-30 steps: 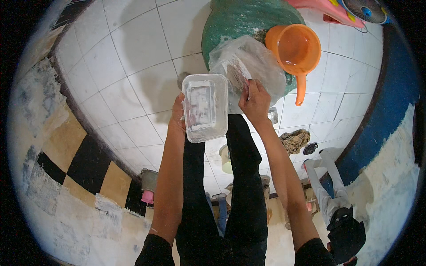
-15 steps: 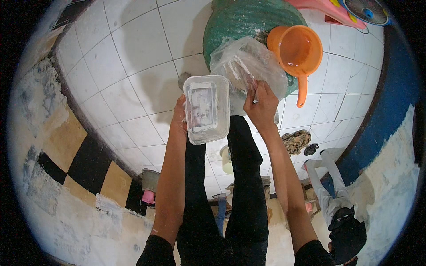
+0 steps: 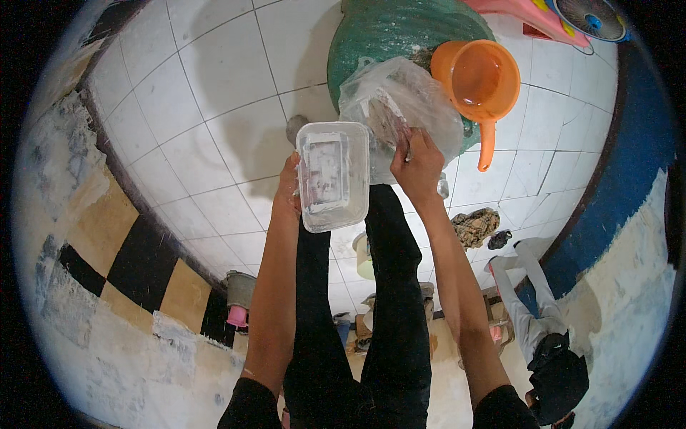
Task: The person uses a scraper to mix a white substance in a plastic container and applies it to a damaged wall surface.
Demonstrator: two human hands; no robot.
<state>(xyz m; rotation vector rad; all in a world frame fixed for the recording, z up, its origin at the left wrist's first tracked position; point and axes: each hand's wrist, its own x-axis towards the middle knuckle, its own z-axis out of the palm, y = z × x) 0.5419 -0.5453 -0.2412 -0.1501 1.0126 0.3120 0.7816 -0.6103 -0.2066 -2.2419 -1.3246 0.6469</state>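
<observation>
My left hand [image 3: 289, 187] grips the left side of a clear rectangular plastic container [image 3: 334, 207], its mouth facing up. White residue coats the inside, mostly on the bottom. To its right lies a translucent plastic bag [image 3: 436, 114] with pale, powdery stuff in it. My right hand [image 3: 419, 159] is closed at the bag's near side, fingers pinched on what looks like its bunched plastic; the fingertips are partly hidden. Under the bag is a round green surface [image 3: 371, 32] dusted with white. An orange dipper [image 3: 486, 141] with liquid inside stands on it, right of the bag.
White floor tiles [image 3: 221, 64] surround the green surface. A small fan [image 3: 592, 18] and a pink object [image 3: 525, 18] are at the far right. A crumpled cloth [image 3: 476, 228] lies beyond my right forearm. Another person [image 3: 557, 365] is at the lower right; a grey bucket [image 3: 241, 289] stands at left.
My right hand has shifted slightly, and the bag's plastic has changed shape around it, showing more of the contents. The container in my left hand stays nearly still.
</observation>
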